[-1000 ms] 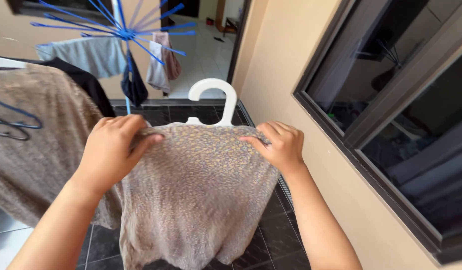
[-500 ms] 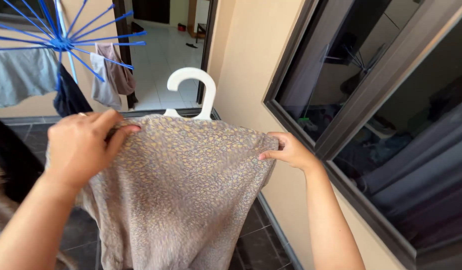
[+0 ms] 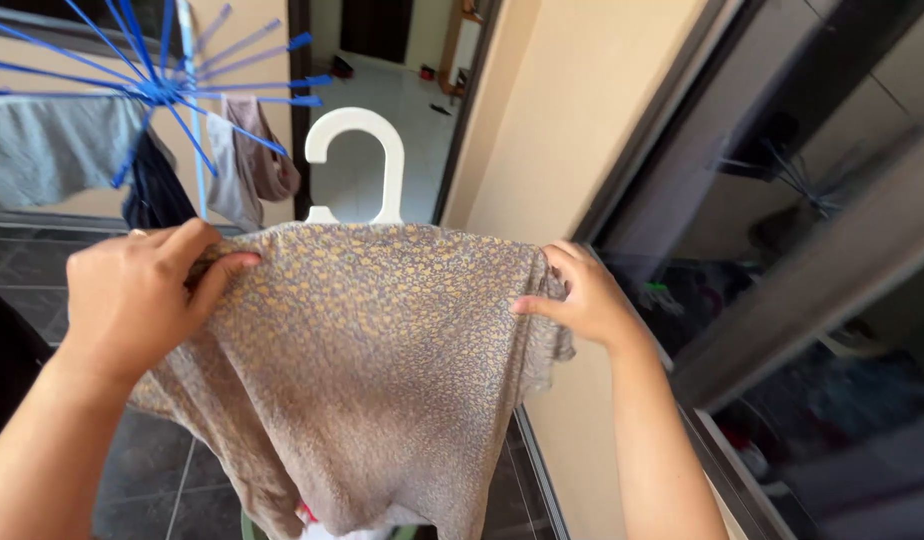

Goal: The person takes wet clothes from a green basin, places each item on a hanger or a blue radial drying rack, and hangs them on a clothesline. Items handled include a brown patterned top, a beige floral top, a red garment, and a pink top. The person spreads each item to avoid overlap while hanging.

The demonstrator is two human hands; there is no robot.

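A beige-brown patterned garment (image 3: pixel 372 370) hangs over a white plastic hanger (image 3: pixel 357 160), whose hook sticks up above the cloth. My left hand (image 3: pixel 142 295) grips the garment's left shoulder, fingers curled into the fabric. At the right shoulder edge, my right hand (image 3: pixel 582 295) pinches the cloth. The hanger's arms are hidden under the fabric. The garment drapes down out of the bottom of the view.
A blue umbrella-style drying rack (image 3: pixel 167 90) with grey and dark clothes (image 3: pixel 52 150) hangs at the upper left. A beige wall (image 3: pixel 572 110) and a dark-framed window (image 3: pixel 812 260) run along the right. Dark floor tiles (image 3: pixel 152 480) lie below; an open doorway (image 3: pixel 382 60) is behind.
The view has swung right, so the clothes on the left have slid out of sight. Both hands keep hold of the garment on the hanger, now slightly higher and closer.
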